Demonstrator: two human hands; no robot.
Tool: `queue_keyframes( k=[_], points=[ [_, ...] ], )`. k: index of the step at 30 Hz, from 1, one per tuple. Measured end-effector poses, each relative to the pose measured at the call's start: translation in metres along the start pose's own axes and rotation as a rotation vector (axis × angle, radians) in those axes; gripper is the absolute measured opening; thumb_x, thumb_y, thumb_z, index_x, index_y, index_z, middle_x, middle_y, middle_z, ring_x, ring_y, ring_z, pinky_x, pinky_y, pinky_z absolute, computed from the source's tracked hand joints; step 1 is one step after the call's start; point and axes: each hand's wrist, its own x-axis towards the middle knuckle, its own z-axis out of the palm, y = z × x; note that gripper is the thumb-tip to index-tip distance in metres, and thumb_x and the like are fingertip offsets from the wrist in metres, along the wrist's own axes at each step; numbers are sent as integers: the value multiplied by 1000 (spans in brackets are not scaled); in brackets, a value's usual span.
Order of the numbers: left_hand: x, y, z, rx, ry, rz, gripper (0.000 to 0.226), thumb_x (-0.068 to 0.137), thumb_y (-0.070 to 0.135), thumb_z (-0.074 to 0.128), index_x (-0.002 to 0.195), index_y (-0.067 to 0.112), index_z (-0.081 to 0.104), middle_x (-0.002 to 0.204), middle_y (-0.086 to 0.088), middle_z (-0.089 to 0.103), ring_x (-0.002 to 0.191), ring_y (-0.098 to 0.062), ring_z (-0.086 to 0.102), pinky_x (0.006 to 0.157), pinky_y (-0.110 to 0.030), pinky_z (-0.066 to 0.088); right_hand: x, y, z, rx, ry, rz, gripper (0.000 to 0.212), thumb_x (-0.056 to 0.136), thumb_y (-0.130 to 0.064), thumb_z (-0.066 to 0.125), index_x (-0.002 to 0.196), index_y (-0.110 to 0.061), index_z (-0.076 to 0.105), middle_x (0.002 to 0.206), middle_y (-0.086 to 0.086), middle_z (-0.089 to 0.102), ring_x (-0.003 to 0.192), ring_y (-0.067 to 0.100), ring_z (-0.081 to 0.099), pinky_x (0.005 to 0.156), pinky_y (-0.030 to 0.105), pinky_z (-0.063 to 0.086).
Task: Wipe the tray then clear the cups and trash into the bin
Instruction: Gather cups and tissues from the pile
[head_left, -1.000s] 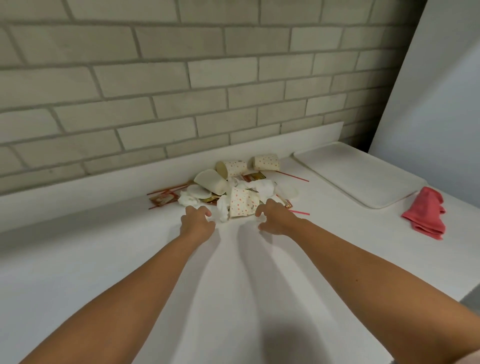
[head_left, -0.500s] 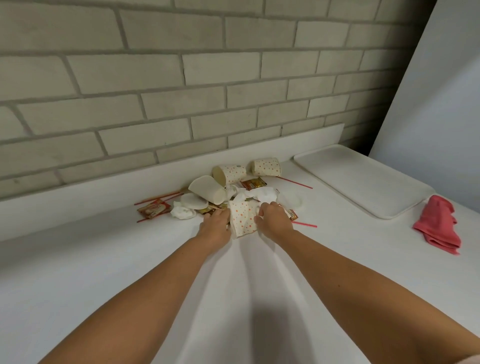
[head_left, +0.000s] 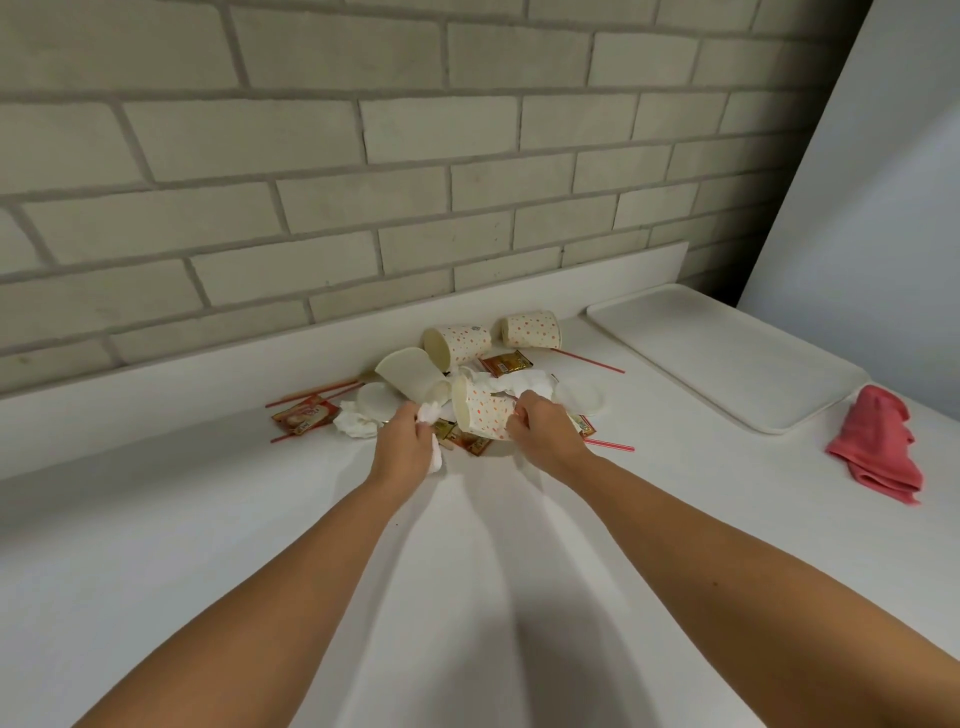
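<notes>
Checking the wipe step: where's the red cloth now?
Head view, far right: the red cloth lies crumpled on the counter, just right of the white tray.

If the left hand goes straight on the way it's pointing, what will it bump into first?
Probably the plain white cup lying on its side, past the left hand, which grips a crumpled napkin. The dotted cup in the right hand is close beside that line, so depth is hard to judge.
</notes>
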Motion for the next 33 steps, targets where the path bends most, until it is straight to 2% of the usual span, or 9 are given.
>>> queue_keyframes(
  k=[5,9,15,19,23,26,29,31,33],
  points=[
    [-8,20,-8,-242,-49,79,32,96,4,31,125,14,41,101,-4,52,87,-20,49,67,-26,37,-3,-10,7,73,-54,4,9,96,-12,39,88,-8,40,67,-3,39,70,15,41,49,20,24],
    [-11,23,-11,-378,-129,92,14,93,20,41,92,10,52,81,-2,49,76,-17,44,66,-27,33,-1,-14,7,275,-75,95,10,95,-10,38,86,-8,39,68,-2,38,61,9,34,51,19,25],
    [-14,29,-8,-305,-109,116,35,88,36,60,70,8,48,69,0,45,64,-12,43,61,-24,34,2,-10,3,318,-95,112,24,95,-14,40,71,-17,39,80,5,50,77,20,44,59,24,33],
    [2,29,-7,-122,-94,65,24,80,23,58,76,0,56,73,-8,49,69,-19,45,62,-29,34,6,-1,-7,164,-110,64,26,100,-25,37,95,-4,53,87,5,52,85,20,48,63,21,37],
    [16,33,-16,-49,26,47,16,88,18,53,75,16,46,81,-8,48,74,-18,43,66,-29,33,15,16,-11,-373,-117,165,58,88,-45,56,133,-12,41,137,12,36,123,30,41,94,38,45],
    [24,36,-29,20,116,66,15,90,13,51,76,7,50,80,-13,51,74,-22,46,65,-28,33,16,19,-3,-486,-259,180,47,88,-29,60,128,-7,48,129,12,42,116,29,51,94,35,49],
    [31,33,-41,11,147,55,20,90,12,50,86,-5,57,87,-22,58,76,-24,49,65,-28,34,23,11,-8,-526,-305,112,7,87,-7,59,92,-2,57,90,7,53,91,23,61,67,23,49],
    [33,29,-47,-20,167,39,23,90,13,50,91,-7,59,94,-24,60,78,-24,51,67,-29,36,36,3,-18,-499,-330,106,25,86,-9,60,66,-8,45,68,1,46,64,15,53,50,18,38],
    [35,25,-52,-32,186,34,23,90,13,49,91,-8,59,96,-24,60,78,-25,50,67,-28,36,52,-3,-31,-345,-281,142,22,87,-6,53,67,-8,45,63,1,46,53,11,44,48,17,35]
  ],
)
